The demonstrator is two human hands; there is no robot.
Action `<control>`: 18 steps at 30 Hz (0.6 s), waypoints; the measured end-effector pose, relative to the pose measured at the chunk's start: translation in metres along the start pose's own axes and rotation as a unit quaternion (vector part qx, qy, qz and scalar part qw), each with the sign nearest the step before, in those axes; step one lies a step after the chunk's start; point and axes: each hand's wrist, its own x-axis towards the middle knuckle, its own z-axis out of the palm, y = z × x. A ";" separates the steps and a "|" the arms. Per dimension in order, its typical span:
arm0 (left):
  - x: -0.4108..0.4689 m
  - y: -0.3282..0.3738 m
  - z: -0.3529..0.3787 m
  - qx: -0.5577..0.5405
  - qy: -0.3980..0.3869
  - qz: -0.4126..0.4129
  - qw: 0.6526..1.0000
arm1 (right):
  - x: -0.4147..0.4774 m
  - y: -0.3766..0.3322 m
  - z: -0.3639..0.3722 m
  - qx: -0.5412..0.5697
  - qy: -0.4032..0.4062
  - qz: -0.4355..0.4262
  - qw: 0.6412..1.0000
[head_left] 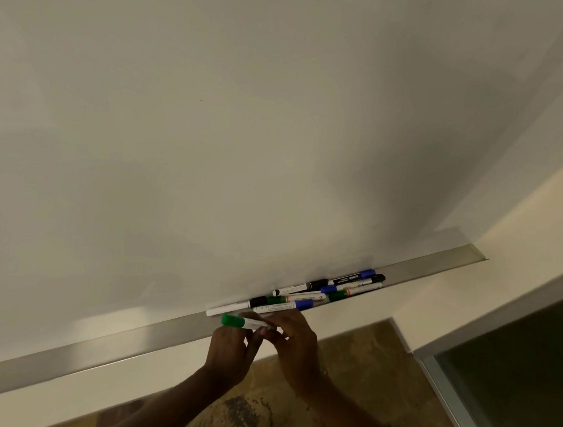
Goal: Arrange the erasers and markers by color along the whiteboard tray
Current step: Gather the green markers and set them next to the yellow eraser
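Green-capped white marker [242, 322] is pinched by curled fingers of both the left hand [230, 349] and right hand [296, 340], just before the brushed-metal whiteboard tray [110, 340]. Lay it flat leftward, apart from the mixed marker pile [306, 297].

Wall [525, 222]: cream, plain, running right of and below a large whiteboard [245, 116].
Floor [358, 359]: mottled brown and tan, with a dark blotch [244, 410] near the bottom edge.
Glass panel [523, 375]: dark, greenish, lower right, set in a pale metal frame [443, 391].
Light: dim, warm; soft shadow across the board's right half, faint bright patch [88, 327] lower left.
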 end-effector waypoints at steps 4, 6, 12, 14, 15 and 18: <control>-0.002 0.002 0.000 0.010 -0.003 -0.017 1.000 | 0.001 0.011 -0.005 -0.023 -0.045 -0.015 0.999; -0.001 0.000 0.000 0.020 -0.001 -0.028 0.999 | 0.004 0.022 -0.011 -0.041 -0.094 0.015 0.995; -0.002 0.000 -0.005 0.014 -0.002 -0.025 1.000 | 0.033 0.073 -0.036 -0.172 -0.039 0.061 0.982; -0.003 0.003 -0.005 0.007 -0.010 -0.026 1.000 | 0.047 0.086 -0.044 -0.233 -0.042 0.061 0.970; -0.003 0.004 -0.004 0.005 -0.014 -0.024 1.000 | 0.055 0.089 -0.048 -0.264 -0.064 0.058 0.961; -0.002 0.006 -0.003 0.014 -0.028 -0.019 0.999 | 0.071 0.097 -0.055 -0.363 -0.169 0.044 0.915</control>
